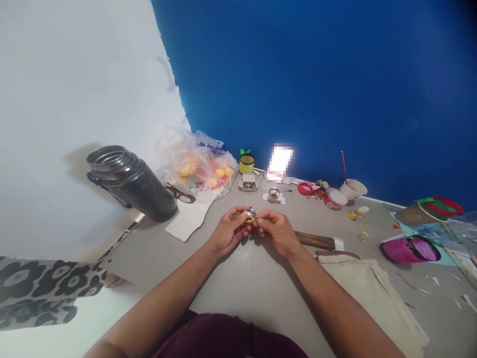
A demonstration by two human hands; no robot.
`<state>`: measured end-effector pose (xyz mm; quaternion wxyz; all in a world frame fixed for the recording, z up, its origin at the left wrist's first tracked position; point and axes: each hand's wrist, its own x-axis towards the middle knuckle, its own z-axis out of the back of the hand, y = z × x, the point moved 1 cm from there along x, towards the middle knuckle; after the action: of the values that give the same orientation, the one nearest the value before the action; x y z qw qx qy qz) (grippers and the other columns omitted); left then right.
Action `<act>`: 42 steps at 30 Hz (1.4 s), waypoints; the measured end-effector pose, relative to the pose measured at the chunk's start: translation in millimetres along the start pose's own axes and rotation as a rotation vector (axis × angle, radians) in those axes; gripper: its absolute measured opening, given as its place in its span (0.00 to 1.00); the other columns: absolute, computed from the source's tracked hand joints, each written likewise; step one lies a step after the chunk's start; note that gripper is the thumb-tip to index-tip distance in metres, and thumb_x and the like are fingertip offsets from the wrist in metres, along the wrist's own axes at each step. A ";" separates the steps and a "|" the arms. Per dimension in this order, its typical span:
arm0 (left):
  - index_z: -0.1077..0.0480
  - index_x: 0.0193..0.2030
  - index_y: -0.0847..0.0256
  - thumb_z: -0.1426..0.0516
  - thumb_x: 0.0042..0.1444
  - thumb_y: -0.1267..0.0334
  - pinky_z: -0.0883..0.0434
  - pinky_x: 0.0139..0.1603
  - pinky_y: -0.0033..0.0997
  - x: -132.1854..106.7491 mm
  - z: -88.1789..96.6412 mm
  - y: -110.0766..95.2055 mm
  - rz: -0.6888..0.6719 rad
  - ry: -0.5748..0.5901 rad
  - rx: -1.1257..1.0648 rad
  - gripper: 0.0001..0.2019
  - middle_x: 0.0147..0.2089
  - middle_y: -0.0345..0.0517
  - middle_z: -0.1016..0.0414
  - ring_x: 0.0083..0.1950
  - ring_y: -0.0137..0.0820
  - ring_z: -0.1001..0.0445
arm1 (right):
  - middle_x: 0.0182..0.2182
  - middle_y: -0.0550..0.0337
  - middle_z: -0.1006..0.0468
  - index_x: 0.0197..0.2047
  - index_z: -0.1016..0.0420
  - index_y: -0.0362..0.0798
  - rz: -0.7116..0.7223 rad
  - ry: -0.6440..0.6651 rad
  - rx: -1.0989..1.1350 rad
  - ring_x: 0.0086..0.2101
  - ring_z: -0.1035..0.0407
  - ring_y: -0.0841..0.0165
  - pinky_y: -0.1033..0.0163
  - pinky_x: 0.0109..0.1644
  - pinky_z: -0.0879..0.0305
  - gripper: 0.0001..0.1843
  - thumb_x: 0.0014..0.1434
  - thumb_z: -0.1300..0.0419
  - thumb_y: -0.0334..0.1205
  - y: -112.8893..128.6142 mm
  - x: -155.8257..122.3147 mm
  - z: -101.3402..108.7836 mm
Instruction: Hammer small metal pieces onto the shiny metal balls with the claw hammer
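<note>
Near the middle of the table, a small shiny silver ball with a yellowish underside (250, 214) is held between both hands. My left hand (230, 230) is closed around its left side, thumb in front. My right hand (276, 228) pinches at its lower right edge; anything tiny between those fingertips is too small to make out. Just beyond the hands, a similar silver ball (274, 192) sits on a piece of white paper. A small open box (248, 183) with dark, shiny bits inside stands to the left of it.
At left stand a dark flask (130, 181), eyeglasses (185, 197) and a plastic bag (201, 169) of coloured things. A wooden handle (315, 240) and cloth (368, 288) lie right of my hands. Farther right are a white cup (353, 189), glue stick (357, 213) and pink container (406, 249).
</note>
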<state>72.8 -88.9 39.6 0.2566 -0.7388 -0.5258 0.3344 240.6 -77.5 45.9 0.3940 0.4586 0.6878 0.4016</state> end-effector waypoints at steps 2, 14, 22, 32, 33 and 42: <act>0.26 0.48 0.65 0.27 0.50 0.59 0.30 0.28 0.22 0.1 -0.1 0.4 -0.006 0.002 0.022 0.22 0.33 0.46 0.21 0.29 0.26 0.25 | 0.25 0.60 0.20 0.31 0.19 0.48 -0.004 -0.008 0.000 0.23 0.35 0.73 0.66 0.26 0.38 0.19 0.41 0.21 0.49 0.1 0.4 0.3; 0.27 0.46 0.65 0.26 0.47 0.59 0.28 0.27 0.22 0.6 -1.1 1.3 -0.042 -0.001 0.055 0.23 0.32 0.45 0.21 0.28 0.26 0.24 | 0.26 0.60 0.20 0.31 0.19 0.48 0.014 0.007 -0.028 0.23 0.34 0.73 0.66 0.27 0.37 0.19 0.43 0.21 0.50 -3.6 2.1 3.2; 0.25 0.43 0.66 0.25 0.45 0.61 0.27 0.28 0.23 0.3 -4.7 1.2 -0.073 -0.027 0.053 0.22 0.32 0.45 0.20 0.27 0.25 0.24 | 0.24 0.61 0.21 0.28 0.22 0.48 0.057 0.010 -0.080 0.22 0.34 0.73 0.65 0.26 0.35 0.20 0.42 0.22 0.52 0.0 2.1 -0.5; 0.26 0.42 0.66 0.25 0.44 0.61 0.26 0.30 0.26 3.1 -5.1 6.0 -0.111 -0.080 0.056 0.22 0.31 0.46 0.20 0.27 0.27 0.24 | 0.22 0.62 0.22 0.29 0.27 0.49 0.055 -0.019 -0.020 0.21 0.33 0.72 0.65 0.25 0.30 0.24 0.42 0.21 0.53 -6.8 5.5 -4.7; 0.26 0.42 0.67 0.25 0.45 0.61 0.26 0.30 0.26 3.4 -4.8 6.5 -0.112 -0.082 0.057 0.22 0.31 0.46 0.20 0.27 0.27 0.24 | 0.21 0.64 0.22 0.30 0.29 0.49 0.058 -0.029 -0.007 0.20 0.33 0.72 0.65 0.25 0.30 0.25 0.41 0.21 0.53 -8.0 6.0 -4.4; 0.27 0.43 0.65 0.24 0.44 0.58 0.25 0.31 0.28 4.7 -2.3 11.6 -0.146 -0.097 0.100 0.24 0.34 0.46 0.19 0.28 0.28 0.22 | 0.20 0.68 0.25 0.32 0.34 0.49 0.043 -0.040 0.046 0.19 0.36 0.75 0.69 0.22 0.31 0.28 0.40 0.20 0.50 -12.1 9.5 -2.3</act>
<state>82.7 -88.1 31.5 0.2912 -0.6676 -0.5727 0.3762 232.2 -72.0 34.0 0.3885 0.4901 0.6788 0.3849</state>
